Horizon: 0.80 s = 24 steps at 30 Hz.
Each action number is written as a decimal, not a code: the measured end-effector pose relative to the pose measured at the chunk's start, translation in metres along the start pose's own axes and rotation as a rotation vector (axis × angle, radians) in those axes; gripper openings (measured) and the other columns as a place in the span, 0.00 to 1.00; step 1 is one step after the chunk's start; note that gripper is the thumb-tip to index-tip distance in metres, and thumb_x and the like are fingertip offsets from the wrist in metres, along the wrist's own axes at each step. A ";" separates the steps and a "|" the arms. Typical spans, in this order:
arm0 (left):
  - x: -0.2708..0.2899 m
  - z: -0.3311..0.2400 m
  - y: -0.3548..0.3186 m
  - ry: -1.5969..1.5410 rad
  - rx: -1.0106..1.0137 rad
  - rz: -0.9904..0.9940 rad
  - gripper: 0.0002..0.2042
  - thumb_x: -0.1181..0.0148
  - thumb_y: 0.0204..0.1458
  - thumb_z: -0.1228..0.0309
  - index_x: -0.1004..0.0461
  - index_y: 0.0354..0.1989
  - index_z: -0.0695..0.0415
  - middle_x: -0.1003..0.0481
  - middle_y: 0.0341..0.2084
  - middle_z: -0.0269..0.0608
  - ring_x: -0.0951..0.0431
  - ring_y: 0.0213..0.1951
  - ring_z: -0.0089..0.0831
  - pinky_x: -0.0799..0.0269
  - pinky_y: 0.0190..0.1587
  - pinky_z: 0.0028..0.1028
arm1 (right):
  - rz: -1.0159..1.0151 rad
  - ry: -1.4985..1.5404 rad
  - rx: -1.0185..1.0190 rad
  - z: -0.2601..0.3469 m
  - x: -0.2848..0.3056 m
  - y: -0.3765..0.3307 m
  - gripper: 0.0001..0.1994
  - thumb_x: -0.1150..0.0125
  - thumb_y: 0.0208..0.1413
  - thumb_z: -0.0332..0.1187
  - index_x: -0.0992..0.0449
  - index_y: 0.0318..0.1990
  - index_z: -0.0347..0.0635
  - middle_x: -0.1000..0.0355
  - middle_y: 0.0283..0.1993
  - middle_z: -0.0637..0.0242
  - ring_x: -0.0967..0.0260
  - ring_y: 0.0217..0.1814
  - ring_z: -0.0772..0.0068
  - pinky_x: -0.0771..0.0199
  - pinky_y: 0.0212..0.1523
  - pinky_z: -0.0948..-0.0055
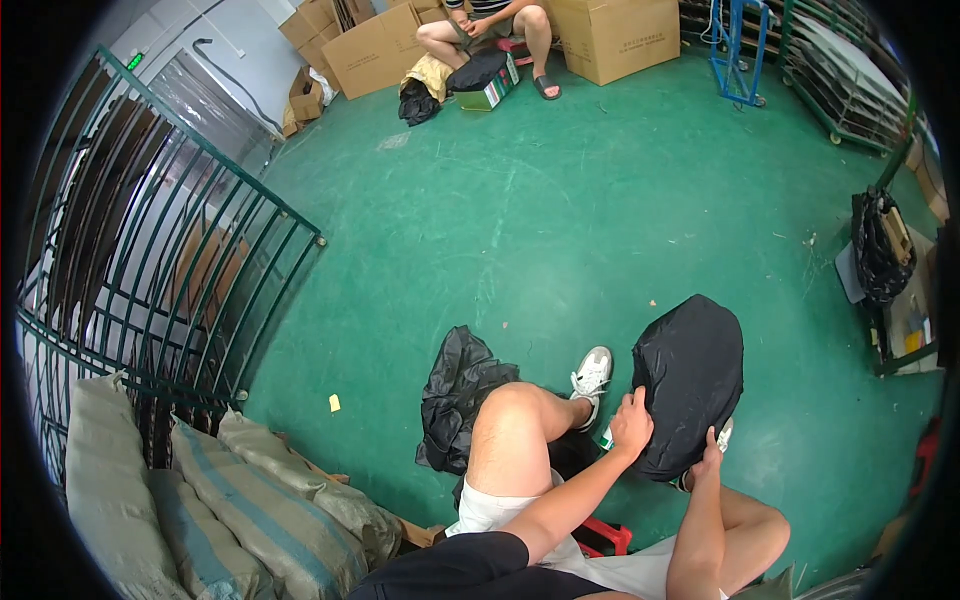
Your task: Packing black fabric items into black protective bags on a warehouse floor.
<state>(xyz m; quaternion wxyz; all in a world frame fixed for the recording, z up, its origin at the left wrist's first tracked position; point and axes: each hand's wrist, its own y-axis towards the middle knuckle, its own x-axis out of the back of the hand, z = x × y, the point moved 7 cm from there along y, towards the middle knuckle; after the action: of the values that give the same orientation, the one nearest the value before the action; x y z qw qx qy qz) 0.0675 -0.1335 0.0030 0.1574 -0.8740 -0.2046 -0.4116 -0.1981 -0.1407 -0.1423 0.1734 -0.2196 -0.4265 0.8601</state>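
Observation:
A large black rounded bundle (690,385), smooth and covered in thin dark material, is held upright in front of my right leg. My left hand (632,424) grips its left edge, with the fingers partly hidden. Lower down, my right hand (708,452) holds the bottom right edge, its thumb against the dark surface. What the cover encloses cannot be seen. Left of my bent knee, a crumpled heap of black thin material (455,385) lies on the floor. Part of a red stool (603,537) shows beneath me.
A green metal rack (290,215) and stuffed woven sacks (255,500) stand at left. Across the green floor (500,220) another person sits by a green box (490,97) between cardboard boxes (618,40). A blue trolley (738,60) and a black bag (880,250) are at right.

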 end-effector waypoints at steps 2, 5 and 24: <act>0.002 0.003 0.000 0.005 0.009 -0.002 0.22 0.44 0.49 0.75 0.38 0.55 0.53 0.29 0.39 0.51 0.23 0.38 0.52 0.25 0.37 0.47 | -0.015 -0.007 -0.022 0.001 -0.011 -0.015 0.36 0.37 0.59 0.45 0.45 0.69 0.37 0.43 0.70 0.53 0.42 0.69 0.50 0.44 0.69 0.48; -0.001 -0.002 -0.002 -0.009 -0.001 -0.001 0.22 0.44 0.49 0.75 0.38 0.55 0.53 0.29 0.39 0.51 0.23 0.39 0.52 0.25 0.37 0.47 | -0.066 -0.001 -0.009 0.002 0.001 -0.007 0.33 0.37 0.58 0.46 0.40 0.67 0.42 0.39 0.68 0.57 0.41 0.67 0.53 0.46 0.69 0.50; -0.004 0.009 -0.003 -0.080 0.070 -0.035 0.24 0.42 0.48 0.73 0.38 0.56 0.55 0.29 0.44 0.53 0.24 0.43 0.53 0.26 0.43 0.47 | 0.000 0.029 -0.062 -0.004 -0.002 -0.006 0.35 0.39 0.60 0.46 0.44 0.69 0.39 0.43 0.70 0.55 0.45 0.70 0.50 0.50 0.71 0.46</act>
<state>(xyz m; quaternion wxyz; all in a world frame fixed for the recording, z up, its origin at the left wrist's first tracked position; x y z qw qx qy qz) 0.0693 -0.1275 -0.0050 0.1723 -0.8801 -0.2403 -0.3715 -0.1935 -0.1353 -0.1388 0.1726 -0.2374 -0.4505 0.8432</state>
